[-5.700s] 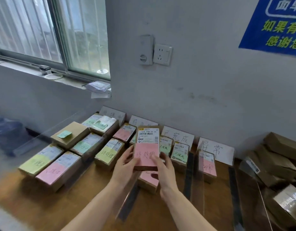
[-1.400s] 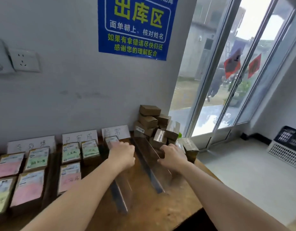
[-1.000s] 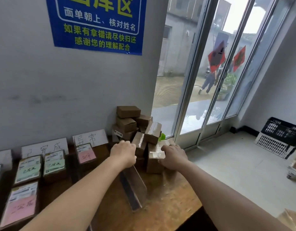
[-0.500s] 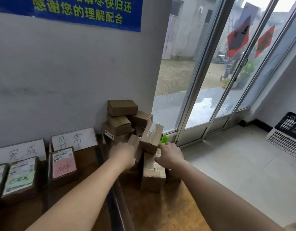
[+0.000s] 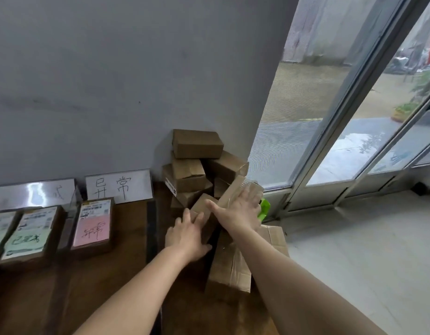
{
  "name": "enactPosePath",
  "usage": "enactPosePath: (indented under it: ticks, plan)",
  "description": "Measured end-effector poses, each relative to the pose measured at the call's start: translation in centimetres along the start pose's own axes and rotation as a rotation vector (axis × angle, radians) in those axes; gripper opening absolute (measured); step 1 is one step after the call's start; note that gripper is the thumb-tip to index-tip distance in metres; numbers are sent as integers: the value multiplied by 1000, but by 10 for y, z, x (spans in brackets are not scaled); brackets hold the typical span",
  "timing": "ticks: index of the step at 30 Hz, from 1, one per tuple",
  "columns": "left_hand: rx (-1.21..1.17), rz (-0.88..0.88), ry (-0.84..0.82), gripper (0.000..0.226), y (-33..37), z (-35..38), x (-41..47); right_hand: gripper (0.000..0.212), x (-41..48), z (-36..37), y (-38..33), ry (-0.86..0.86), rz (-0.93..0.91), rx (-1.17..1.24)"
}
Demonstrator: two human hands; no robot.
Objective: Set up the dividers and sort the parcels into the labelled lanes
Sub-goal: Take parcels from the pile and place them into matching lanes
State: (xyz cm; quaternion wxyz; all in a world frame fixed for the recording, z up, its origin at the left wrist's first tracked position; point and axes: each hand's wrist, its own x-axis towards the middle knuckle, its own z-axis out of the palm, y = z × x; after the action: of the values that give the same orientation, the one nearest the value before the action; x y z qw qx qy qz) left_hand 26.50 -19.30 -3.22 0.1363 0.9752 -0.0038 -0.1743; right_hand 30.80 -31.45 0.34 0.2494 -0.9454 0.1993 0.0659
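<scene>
Brown table, by box pile: arms out, left hand flat on small box, right hand flat on taped box.

Open room: bare table top across the lower left of the frame, and a bare passage running back to the wall beside the dark divider strip at centre. Further left, parcels occupy the surface. Right of the strip, a pile of boxes stands against the wall. A long box lies in front of it, blocking the lower centre.
</scene>
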Motion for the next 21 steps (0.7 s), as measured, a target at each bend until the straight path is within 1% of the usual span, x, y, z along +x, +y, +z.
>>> enactPosePath:
  ticks: [3, 6, 8, 10, 11, 13, 14, 16, 17, 19, 21]
  plan:
    - [-69, -22, 21, 94, -2, 2, 3, 110, 9, 6, 3, -2, 71, 109]
    - [-193, -45, 67, 88, -3, -2, 3, 100, 9, 5, 16, 74, 36, 271]
    - [-387, -79, 123, 80, -3, -10, 0, 96, 4, 3, 26, 117, -2, 456]
    - [-702, -107, 141, 68, -2, -20, -7, 93, -5, 3, 34, 123, -50, 693]
    - [-887, -122, 121, 62, -1, -24, -11, 89, -10, 2, 37, 110, -84, 828]
    - [-1235, -163, 45, 50, -3, -32, -21, 77, -14, -1, 41, 40, -133, 1100]
    - [-1423, -182, -1, 48, -5, -34, -27, 75, -16, -4, 42, -22, -144, 1227]
    - [-1822, -176, -61, 50, -10, -32, -38, 71, -18, -13, 42, -172, -170, 1427]
    - [-1967, -155, -57, 53, -12, -30, -43, 67, -19, -19, 41, -242, -181, 1493]
    - [-2130, -72, -44, 64, -16, -25, -52, 61, -21, -29, 41, -378, -191, 1582]
    - [-2163, 15, -37, 84, -18, -22, -61, 51, -25, -38, 40, -492, -218, 1626]
